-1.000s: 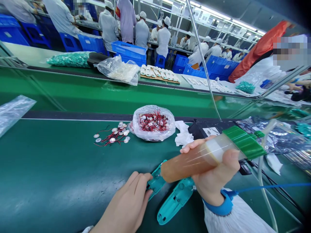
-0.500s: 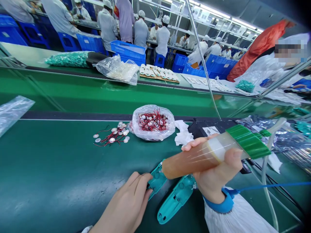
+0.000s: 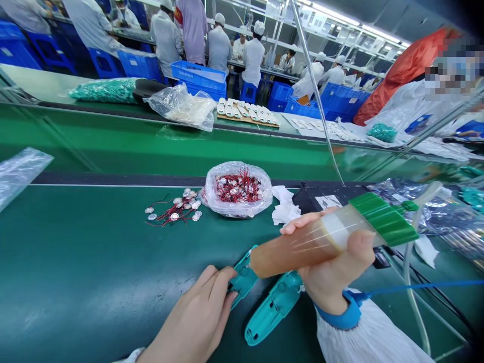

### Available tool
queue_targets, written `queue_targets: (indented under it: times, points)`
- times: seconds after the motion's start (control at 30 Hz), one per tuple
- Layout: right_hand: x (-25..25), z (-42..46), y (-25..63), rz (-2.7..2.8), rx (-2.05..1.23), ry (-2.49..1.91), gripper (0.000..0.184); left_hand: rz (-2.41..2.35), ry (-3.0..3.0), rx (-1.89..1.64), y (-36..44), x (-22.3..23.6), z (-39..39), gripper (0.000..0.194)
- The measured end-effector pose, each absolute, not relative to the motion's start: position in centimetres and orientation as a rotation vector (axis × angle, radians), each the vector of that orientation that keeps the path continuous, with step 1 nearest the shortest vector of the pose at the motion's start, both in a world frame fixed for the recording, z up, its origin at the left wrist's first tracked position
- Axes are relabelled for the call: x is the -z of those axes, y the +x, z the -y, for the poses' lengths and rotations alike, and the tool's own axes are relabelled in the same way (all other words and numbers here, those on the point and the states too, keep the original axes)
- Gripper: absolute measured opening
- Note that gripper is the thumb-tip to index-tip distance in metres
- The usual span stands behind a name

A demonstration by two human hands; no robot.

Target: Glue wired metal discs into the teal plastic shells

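the right grip [image 3: 335, 275] is clenched on an amber syringe [image 3: 298, 257], long axis running 8 to 2 o'clock, its 8 o'clock end at the teal shell [image 3: 244, 280] clasped by the nearer left grip [image 3: 192, 315].

- Bright, even light from overhead strip lights [image 3: 336, 15]
- Pale glare on green conveyor belt [image 3: 94, 307]; streaky highlights on amber syringe barrel [image 3: 302, 254]
- Shadows faint, soft
- Fisheye bending toward edges; corners darkened
- Pixelated mosaic patch [image 3: 449, 75] upper right

White smock sleeves [image 3: 368, 335] gathered at cuff; blue wrist strap [image 3: 340, 316] on right wrist [image 3: 327, 305], blue cord [image 3: 416, 287] attached.
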State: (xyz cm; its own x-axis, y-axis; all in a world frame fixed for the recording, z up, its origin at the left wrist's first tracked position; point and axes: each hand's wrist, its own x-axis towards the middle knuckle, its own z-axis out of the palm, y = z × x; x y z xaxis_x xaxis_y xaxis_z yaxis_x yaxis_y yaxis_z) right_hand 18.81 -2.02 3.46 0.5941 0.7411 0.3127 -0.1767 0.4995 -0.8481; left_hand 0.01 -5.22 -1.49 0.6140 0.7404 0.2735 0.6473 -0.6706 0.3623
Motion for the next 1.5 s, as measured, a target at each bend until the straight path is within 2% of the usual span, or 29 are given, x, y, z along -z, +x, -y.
queue_targets:
  times: [0.4, 0.83, 1.07, 1.5]
  points:
    - [-3.5, 2.2, 18.5, 0.813, -0.609, -0.818, 0.045, -1.148, 2.564, -0.586, -0.1, 1.8, 5.4, 0.022]
    - [-4.3, 3.0, 18.3, 1.02, -0.582, -0.745, 0.034, -1.13, 2.564, -0.642, 0.0, 1.8, 5.3, 0.033]
    - [-4.6, 3.4, 18.4, 1.083, -0.602, -0.721, 0.036, -1.148, 2.591, -0.664, 0.2, 1.4, 5.6, 0.04]
    - [-4.2, 3.6, 18.5, 1.08, -0.599, -0.72, 0.039, -1.156, 2.508, -0.673, 0.1, 1.6, 5.6, 0.033]
